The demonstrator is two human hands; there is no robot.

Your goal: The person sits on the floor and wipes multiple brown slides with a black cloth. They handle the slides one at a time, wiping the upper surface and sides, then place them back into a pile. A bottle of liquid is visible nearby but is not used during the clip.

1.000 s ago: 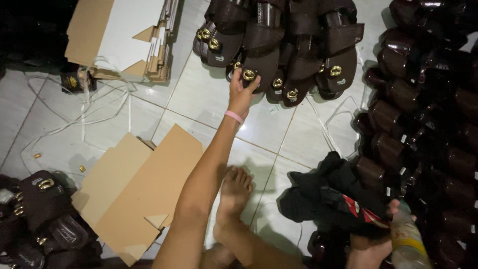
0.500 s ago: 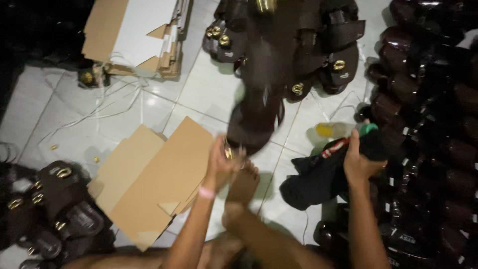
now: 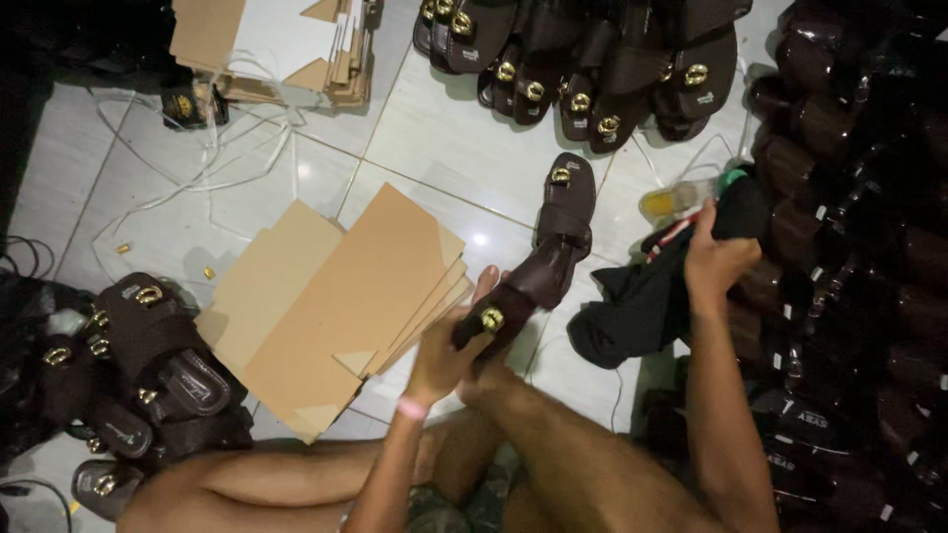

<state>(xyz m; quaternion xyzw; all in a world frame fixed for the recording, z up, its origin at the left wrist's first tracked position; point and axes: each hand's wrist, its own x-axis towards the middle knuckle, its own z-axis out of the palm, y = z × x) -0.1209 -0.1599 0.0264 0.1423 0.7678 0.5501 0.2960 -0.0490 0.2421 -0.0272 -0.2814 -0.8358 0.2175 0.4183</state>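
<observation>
The left hand [image 3: 446, 357], with a pink band at its wrist, is closed around the near end of a dark brown sandal [image 3: 538, 271] that carries a gold buckle. The sandal stretches away from the hand, up and to the right, over the white tiled floor [image 3: 444, 158]; a second brown sandal [image 3: 571, 190] with its own gold buckle lies just past it, and whether the two touch cannot be told. The person's bare foot [image 3: 486, 296] shows just beside the held sandal.

The right hand [image 3: 713, 259] is clamped on a black cloth [image 3: 642, 306], which is bunched on the floor to the right of the sandal. A yellowish plastic bottle [image 3: 681, 200] lies just beyond the cloth.

To the left of the left hand lies a loose stack of brown cardboard sheets [image 3: 336, 296]. A heap of matching brown sandals [image 3: 138, 365] sits at the far left, a row of them [image 3: 583, 59] lines the top, and more dark ones [image 3: 849, 197] pile along the right edge. Folded cardboard boxes [image 3: 276, 44] and white strapping [image 3: 217, 158] lie at the upper left.
</observation>
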